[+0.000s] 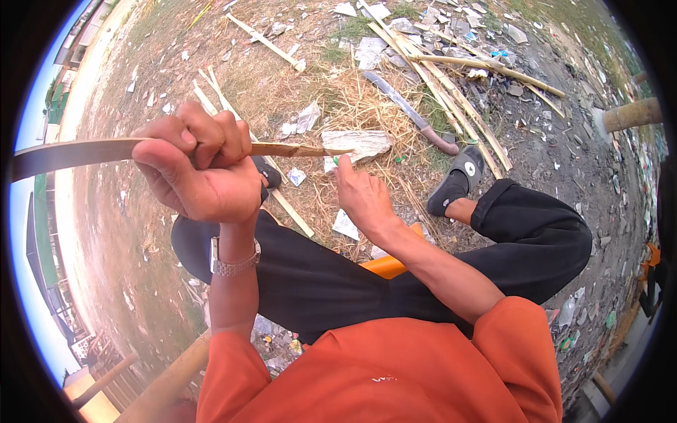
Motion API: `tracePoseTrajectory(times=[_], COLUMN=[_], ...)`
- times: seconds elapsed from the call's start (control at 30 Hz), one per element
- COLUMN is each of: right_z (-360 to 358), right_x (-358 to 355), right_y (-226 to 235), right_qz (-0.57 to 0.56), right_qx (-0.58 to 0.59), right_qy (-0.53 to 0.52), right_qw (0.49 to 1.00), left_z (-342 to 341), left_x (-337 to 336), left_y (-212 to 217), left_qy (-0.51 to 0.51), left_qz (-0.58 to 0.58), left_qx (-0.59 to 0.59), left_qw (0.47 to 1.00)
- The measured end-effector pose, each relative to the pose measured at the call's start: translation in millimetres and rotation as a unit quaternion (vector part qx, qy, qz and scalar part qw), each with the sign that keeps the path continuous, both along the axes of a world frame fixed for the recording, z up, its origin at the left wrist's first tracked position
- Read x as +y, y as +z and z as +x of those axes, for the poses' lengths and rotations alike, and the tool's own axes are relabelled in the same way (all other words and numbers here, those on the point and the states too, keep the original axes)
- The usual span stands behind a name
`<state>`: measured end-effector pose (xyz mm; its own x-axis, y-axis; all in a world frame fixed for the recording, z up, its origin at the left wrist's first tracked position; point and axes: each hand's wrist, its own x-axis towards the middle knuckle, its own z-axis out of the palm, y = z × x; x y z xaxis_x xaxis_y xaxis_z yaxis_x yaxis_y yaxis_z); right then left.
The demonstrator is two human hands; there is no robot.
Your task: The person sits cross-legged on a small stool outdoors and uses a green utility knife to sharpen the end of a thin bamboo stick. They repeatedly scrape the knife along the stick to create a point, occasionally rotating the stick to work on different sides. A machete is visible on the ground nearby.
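My left hand [201,166] is closed in a fist round a long, thin bamboo strip [285,149]. One part of the strip runs out to the left edge of the view, and its split, pointed end reaches right. Just below that tip is my right hand [364,197], its fingers curled in and one digit raised against or very close to the strip. What the right fingers hold, if anything, is hidden. Below the tip, on straw, lies a pale, flat block [360,144]. A machete [398,102] with a brown handle rests on the ground beyond it.
Several split bamboo lengths [451,92] lie at the far right, others [264,42] at the far left. My sandalled foot [458,182] stands near the machete handle. An orange object [386,266] shows between my legs. Litter and broken pieces [370,53] cover the ground.
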<state>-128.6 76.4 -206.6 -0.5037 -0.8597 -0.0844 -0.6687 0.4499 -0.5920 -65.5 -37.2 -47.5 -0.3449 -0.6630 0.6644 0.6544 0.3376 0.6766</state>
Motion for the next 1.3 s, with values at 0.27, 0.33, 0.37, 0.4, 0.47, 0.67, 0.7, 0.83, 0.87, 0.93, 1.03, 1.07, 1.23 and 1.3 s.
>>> tracePoseTrajectory(times=[0.27, 0.33, 0.37, 0.4, 0.47, 0.67, 0.7, 0.83, 0.87, 0.93, 1.03, 1.07, 1.23, 1.3], right_z=[-67, -61, -62, -69, -64, -17, -14, -8, -6, -3, -6, -7, -7, -5], right_x=[83, 104, 81, 46, 8, -8, -9, -12, -13, -14, -14, -11, -15, -15], right_y=[-190, -200, -163, -120, -45, 54, 53, 47, 48, 52, 31, 22, 44, 31], right_qz=[0.217, 0.191, 0.16, 0.113, -0.075, -0.168, -0.147, -0.095, -0.095, -0.094, -0.017, -0.011, -0.036, -0.023], right_qx=[0.026, 0.018, -0.001, -0.016, -0.081, -0.186, -0.17, -0.202, -0.193, -0.173, -0.15, -0.146, -0.173, -0.168], right_qy=[-0.081, -0.147, -0.144, -0.143, -0.109, 0.03, 0.048, 0.017, 0.015, 0.013, -0.007, -0.007, 0.005, 0.005], right_qw=[0.972, 0.97, 0.977, 0.983, 0.988, 0.968, 0.973, 0.975, 0.976, 0.98, 0.988, 0.989, 0.984, 0.986], left_z=[-19, -14, -12, -9, -7, -4, -4, -1, 0, 1, 3, 4, -1, 5], left_x=[-8, -12, -13, -15, -17, -10, -8, -13, -13, -11, -14, -14, -8, -14], left_y=[-4, -12, -13, -13, -9, -3, -3, -4, -5, -5, -4, -3, -4, -7], left_qy=[0.027, 0.037, 0.047, 0.039, 0.053, 0.065, 0.065, 0.062, 0.056, 0.043, 0.032, 0.033, 0.029, 0.036], left_qz=[-0.045, -0.041, -0.05, -0.051, -0.045, -0.019, -0.014, -0.017, -0.016, -0.015, -0.006, -0.002, 0.001, 0.006], left_qx=[0.025, 0.011, 0.007, -0.006, -0.009, -0.008, -0.008, -0.018, -0.021, -0.026, -0.022, -0.027, -0.015, -0.019], left_qw=[0.998, 0.998, 0.998, 0.998, 0.998, 0.998, 0.998, 0.998, 0.998, 0.999, 0.999, 0.999, 0.999, 0.999])
